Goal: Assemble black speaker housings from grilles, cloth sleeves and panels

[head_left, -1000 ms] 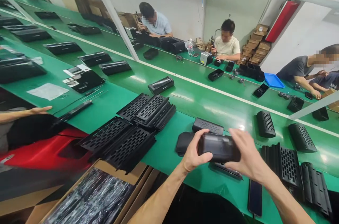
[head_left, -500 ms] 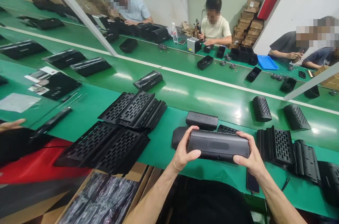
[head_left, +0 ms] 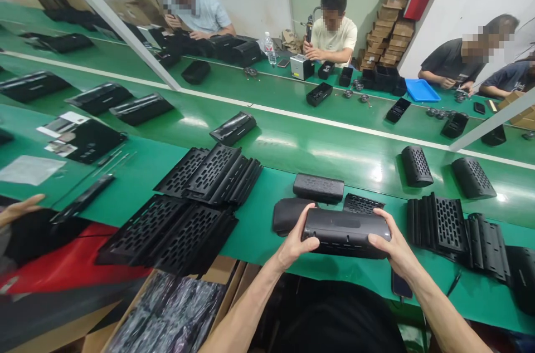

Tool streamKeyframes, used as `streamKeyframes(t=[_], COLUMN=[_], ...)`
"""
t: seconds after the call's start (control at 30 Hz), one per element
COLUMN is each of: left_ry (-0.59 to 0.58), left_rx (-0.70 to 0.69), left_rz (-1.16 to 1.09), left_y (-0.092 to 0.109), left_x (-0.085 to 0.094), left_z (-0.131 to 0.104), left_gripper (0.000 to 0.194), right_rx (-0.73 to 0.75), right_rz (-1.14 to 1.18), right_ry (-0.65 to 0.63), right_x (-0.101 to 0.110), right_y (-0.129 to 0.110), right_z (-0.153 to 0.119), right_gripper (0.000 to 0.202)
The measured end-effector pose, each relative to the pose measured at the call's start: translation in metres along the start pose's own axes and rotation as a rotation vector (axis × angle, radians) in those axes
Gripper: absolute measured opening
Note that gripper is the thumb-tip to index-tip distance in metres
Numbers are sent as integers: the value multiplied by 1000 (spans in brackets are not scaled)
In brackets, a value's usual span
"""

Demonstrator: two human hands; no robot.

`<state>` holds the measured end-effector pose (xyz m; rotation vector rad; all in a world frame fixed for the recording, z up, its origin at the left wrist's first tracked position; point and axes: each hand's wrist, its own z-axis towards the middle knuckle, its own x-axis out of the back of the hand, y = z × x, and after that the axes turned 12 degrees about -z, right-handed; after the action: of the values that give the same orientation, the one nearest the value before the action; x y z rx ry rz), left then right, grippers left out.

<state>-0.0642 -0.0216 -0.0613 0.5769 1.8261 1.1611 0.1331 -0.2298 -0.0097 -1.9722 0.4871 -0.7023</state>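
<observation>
From the head camera, I see my left hand point(head_left: 297, 241) and my right hand point(head_left: 390, 244) gripping the two ends of a long black speaker body point(head_left: 346, 232), fingers wrapped over the top and thumbs on the near face. It is held level just above the near edge of the green table point(head_left: 259, 241), straight ahead of me. Just behind it lie a dark rounded shell point(head_left: 288, 214), a second speaker body point(head_left: 318, 187) and a perforated grille point(head_left: 363, 204) (partly hidden by the one I hold). A phone point(head_left: 400, 286) lies flat under my right wrist.

To the left sit fanned stacks of black grilles point(head_left: 196, 202), and below them an open cardboard box point(head_left: 167, 314) of plastic-wrapped parts. To the right stand more grilles on edge point(head_left: 455, 228), with two curved pieces point(head_left: 445, 172) on the conveyor belt point(head_left: 317, 147) beyond. Another person's hand point(head_left: 19, 209) rests at the far left. Across the belt, several people sit working beside a blue tray point(head_left: 422, 91).
</observation>
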Motion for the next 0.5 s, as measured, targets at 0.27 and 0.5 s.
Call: streamKeyframes(t=[0.27,0.5], left_ry=[79,175], left_rx=[-175,211], left_rz=[124,-174], left_y=[-4,-28], left_x=[-10,-5], left_z=[-3,-6], left_gripper=[90,84], right_rx=[-1,-72], right_rz=[20,47], right_ry=[123,-25], right_x=[-5,5], right_y=[27,30], right_z=[-15,-22], right_gripper=[79,94])
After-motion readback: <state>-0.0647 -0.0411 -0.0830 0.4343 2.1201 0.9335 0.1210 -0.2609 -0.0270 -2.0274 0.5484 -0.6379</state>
